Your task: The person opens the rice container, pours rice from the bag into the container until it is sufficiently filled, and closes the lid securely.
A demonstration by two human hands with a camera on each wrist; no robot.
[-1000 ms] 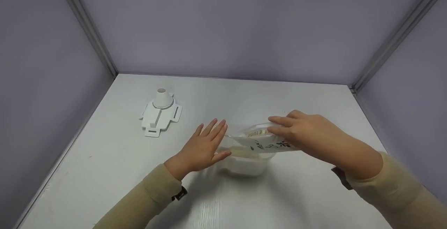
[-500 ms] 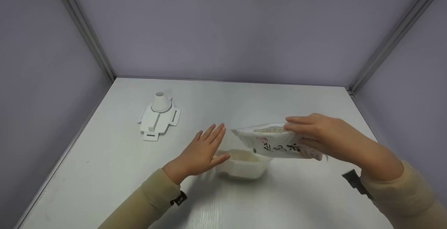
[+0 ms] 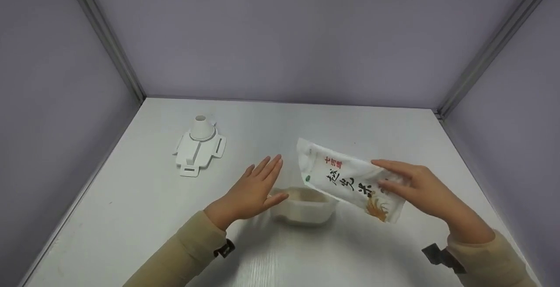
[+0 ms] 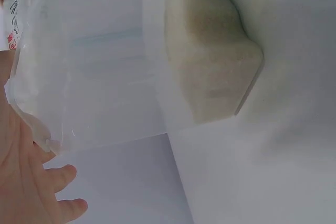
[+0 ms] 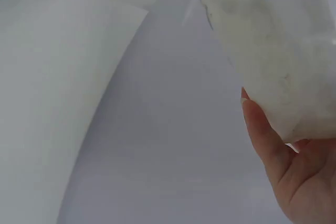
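A white plastic tub (image 3: 302, 210) with pale grains in it (image 4: 210, 72) stands on the white table (image 3: 332, 252). My left hand (image 3: 253, 190) lies flat against the tub's left side, fingers straight, thumb at the rim. My right hand (image 3: 413, 186) pinches the lower end of a white bag (image 3: 345, 181) printed with black characters. The bag hangs tilted just above and right of the tub, printed face up. In the right wrist view the bag's clear back (image 5: 278, 51) rests on my fingers (image 5: 268, 145). The bag (image 4: 79, 61) also fills the upper left of the left wrist view.
A white funnel (image 3: 201, 127) stands on a flat white plastic piece (image 3: 192, 155) at the back left of the table. Purple walls with metal corner posts (image 3: 109, 46) close in the back and both sides.
My right hand has swung the bag up from lying tipped over the tub and drawn it right, so its printed face now shows. The left hand and tub have stayed put.
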